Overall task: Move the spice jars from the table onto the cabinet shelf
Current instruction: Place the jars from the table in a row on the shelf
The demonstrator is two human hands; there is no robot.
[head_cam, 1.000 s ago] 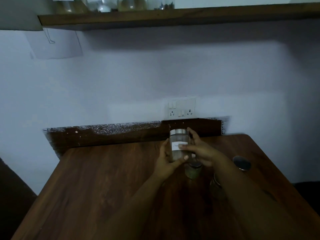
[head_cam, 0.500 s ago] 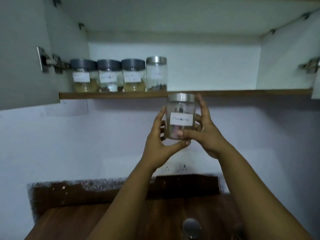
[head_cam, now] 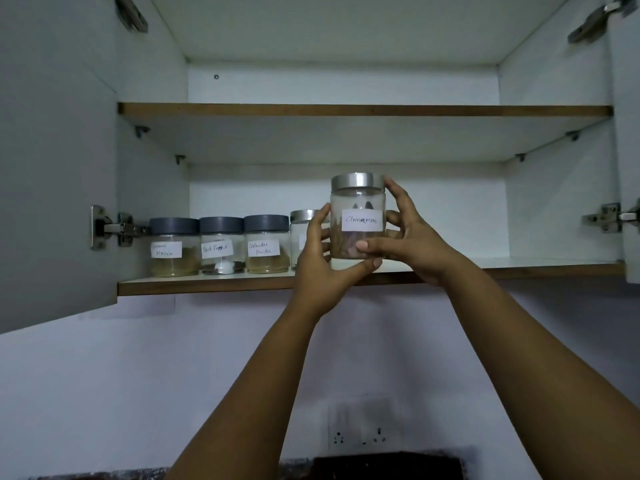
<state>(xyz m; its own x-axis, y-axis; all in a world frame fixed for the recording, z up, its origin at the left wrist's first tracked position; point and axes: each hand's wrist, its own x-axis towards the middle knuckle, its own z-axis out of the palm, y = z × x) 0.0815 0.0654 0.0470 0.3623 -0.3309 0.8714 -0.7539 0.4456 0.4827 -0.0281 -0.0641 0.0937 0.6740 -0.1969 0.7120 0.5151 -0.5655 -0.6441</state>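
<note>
A clear glass jar with a silver lid and a white label reading Cinnamon (head_cam: 358, 216) is held upright at the front edge of the lower cabinet shelf (head_cam: 214, 284). My left hand (head_cam: 320, 265) cups its left side and bottom. My right hand (head_cam: 410, 237) grips its right side, thumb across the front. On the shelf to the left stand three grey-lidded labelled jars: garam masala (head_cam: 174, 247), black pepper (head_cam: 221, 244) and coriander powder (head_cam: 266, 243). A fourth silver-lidded jar (head_cam: 302, 233) stands partly hidden behind my left hand.
The right half of the lower shelf (head_cam: 540, 264) is bare, as is the upper shelf (head_cam: 363, 110). Open cabinet doors flank both sides, the left door (head_cam: 55, 168) close to the jars. A wall socket (head_cam: 360, 434) sits below; the table is out of view.
Both hands lifted the cinnamon jar from the table up to the lower shelf's front edge. The view tilted up, so the table and its remaining jars dropped out of sight.
</note>
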